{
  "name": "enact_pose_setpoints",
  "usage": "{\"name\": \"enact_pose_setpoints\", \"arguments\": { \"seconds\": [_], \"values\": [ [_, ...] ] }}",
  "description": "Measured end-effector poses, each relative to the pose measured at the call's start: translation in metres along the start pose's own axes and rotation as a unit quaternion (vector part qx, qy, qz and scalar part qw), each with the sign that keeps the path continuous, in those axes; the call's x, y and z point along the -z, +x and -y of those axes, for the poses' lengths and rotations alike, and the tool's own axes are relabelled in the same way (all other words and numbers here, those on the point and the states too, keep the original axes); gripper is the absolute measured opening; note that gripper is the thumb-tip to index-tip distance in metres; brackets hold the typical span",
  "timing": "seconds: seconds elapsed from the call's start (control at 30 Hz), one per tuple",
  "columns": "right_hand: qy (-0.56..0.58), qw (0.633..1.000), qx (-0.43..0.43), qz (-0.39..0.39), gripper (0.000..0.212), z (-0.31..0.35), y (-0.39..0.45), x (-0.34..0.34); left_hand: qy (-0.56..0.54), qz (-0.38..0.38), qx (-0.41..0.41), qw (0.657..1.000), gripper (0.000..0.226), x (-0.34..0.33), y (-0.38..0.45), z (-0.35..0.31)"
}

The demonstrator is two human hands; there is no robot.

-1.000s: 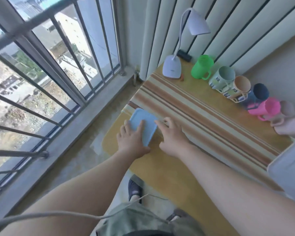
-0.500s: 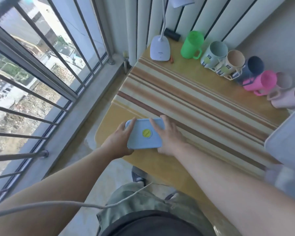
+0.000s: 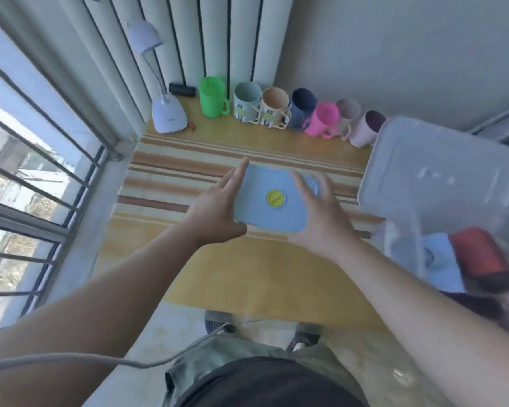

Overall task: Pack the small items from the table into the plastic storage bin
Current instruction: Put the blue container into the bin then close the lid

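Observation:
A flat light-blue box (image 3: 265,211) with a round yellow knob on its lid is held level above the striped cloth. My left hand (image 3: 218,210) grips its left edge, fingers stretched along the side. My right hand (image 3: 318,218) grips its right edge. The clear plastic storage bin (image 3: 406,245) stands at the table's right end, with its translucent lid (image 3: 441,168) leaning over it. Inside the bin lie a light-blue item (image 3: 441,262) and a red one (image 3: 482,257), both blurred.
Along the table's back edge stand a white desk lamp (image 3: 168,113), a green mug (image 3: 212,96) and a row of several more mugs (image 3: 303,113). A barred window (image 3: 27,171) runs along the left. The yellow table (image 3: 247,277) ends just before my feet.
Both hands have lifted the blue box from the table's near-left corner, turned it flat with the lid up and carried it rightward. The view has swung right, bringing the bin in.

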State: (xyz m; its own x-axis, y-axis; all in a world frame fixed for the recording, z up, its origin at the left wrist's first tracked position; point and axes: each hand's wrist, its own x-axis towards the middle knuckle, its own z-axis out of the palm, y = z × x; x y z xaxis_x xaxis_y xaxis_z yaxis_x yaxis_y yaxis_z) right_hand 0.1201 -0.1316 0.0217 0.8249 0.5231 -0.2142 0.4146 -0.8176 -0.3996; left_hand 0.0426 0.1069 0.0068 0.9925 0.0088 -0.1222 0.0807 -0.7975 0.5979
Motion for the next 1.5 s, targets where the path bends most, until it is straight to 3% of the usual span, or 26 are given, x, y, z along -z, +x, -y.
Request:
{"name": "enact_pose_setpoints", "arguments": {
  "seconds": [0.13,0.33,0.57,0.8,0.87,1.0,1.13,1.33,1.5],
  "values": [
    [0.041,0.995,-0.043,-0.086,0.123,-0.090,-0.059,0.075,0.026,-0.010,-0.093,0.995,0.129,-0.024,0.052,-0.115],
    [-0.021,0.988,-0.108,-0.109,0.122,-0.241,-0.156,0.137,0.026,0.059,-0.169,0.984,0.127,-0.124,0.096,-0.265],
    [0.022,0.992,-0.117,-0.031,0.122,-0.368,-0.217,0.153,0.131,0.125,-0.154,0.971,0.130,-0.237,0.108,-0.377],
    [0.044,0.997,-0.060,0.023,0.120,-0.402,-0.218,0.125,0.199,0.215,-0.031,0.956,0.137,-0.276,0.100,-0.384],
    [0.051,0.997,-0.050,0.022,0.118,-0.401,-0.210,0.116,0.207,0.204,-0.015,0.957,0.136,-0.276,0.098,-0.382],
    [0.050,0.998,-0.018,0.022,0.116,-0.400,-0.195,0.108,0.287,0.142,-0.066,0.945,0.134,-0.277,0.096,-0.382],
    [0.045,0.998,0.007,0.039,0.118,-0.401,-0.179,0.105,0.287,0.127,-0.055,0.948,0.127,-0.276,0.097,-0.380],
    [-0.064,0.998,0.005,-0.001,0.113,-0.403,-0.166,0.108,0.296,0.074,-0.069,0.950,0.119,-0.269,0.111,-0.376],
    [-0.094,0.993,-0.038,0.060,0.112,-0.404,-0.151,0.102,0.373,0.184,-0.050,0.908,0.120,-0.280,0.118,-0.369]
  ]
}}
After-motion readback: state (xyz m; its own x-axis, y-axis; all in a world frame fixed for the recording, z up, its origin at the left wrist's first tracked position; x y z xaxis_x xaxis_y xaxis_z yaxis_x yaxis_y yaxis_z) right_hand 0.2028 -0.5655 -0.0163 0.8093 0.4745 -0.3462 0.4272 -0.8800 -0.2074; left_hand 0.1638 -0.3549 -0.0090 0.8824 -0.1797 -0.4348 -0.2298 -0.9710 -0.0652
